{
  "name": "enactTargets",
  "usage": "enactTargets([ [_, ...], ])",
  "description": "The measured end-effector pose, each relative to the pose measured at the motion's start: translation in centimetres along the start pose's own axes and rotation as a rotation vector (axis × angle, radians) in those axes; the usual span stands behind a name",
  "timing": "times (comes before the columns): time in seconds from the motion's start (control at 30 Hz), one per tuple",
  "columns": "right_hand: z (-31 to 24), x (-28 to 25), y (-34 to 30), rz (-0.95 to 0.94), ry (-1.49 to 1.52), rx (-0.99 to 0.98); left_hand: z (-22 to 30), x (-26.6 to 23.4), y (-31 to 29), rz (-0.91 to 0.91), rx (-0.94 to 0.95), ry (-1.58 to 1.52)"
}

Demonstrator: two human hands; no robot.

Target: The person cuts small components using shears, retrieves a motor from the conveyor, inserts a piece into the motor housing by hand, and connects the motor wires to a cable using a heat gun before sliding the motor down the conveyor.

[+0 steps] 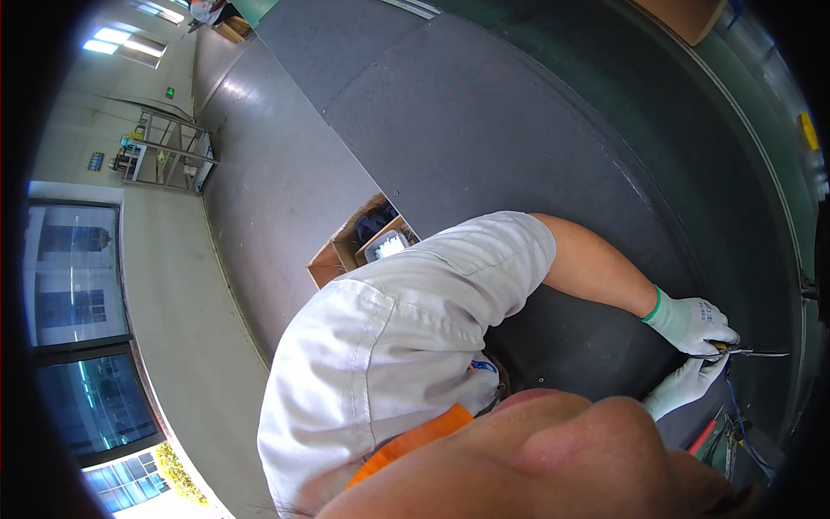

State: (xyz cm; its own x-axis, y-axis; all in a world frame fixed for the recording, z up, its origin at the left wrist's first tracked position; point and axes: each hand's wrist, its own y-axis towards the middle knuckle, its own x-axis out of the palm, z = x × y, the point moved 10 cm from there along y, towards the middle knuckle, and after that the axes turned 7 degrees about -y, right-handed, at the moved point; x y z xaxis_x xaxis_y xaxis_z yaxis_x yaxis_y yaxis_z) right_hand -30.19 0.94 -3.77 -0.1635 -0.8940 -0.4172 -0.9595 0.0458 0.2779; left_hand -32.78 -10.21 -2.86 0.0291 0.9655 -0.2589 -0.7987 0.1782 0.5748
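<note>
Head view, metal tool: the slim metal tool with a yellow-and-dark grip sat at the gloved fingertips, long axis running out rightward past them.
Nearer hand: left hand, right on the grip; right hand just below, tips close in.
Left fingers: curled closed around the grip.
Right fingers: bunched near the grip; couldn't tell opening or hold.
Blue wire: hung below the fingertips.
Red handle: below right fingers, apart from them.
</note>
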Motion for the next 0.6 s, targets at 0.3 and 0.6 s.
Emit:
enactTargets([
  [0.3, 0.2, -0.2, 0.1, 0.008, -0.036, -0.002, 0.5, -0.4, -0.1, 0.036, 0.021, -0.007],
  [0.6, -0.3, -0.1, -0.1, 0.007, -0.018, 0.006, 0.3, -0.2, -0.1, -0.001, -0.004, -0.003],
])
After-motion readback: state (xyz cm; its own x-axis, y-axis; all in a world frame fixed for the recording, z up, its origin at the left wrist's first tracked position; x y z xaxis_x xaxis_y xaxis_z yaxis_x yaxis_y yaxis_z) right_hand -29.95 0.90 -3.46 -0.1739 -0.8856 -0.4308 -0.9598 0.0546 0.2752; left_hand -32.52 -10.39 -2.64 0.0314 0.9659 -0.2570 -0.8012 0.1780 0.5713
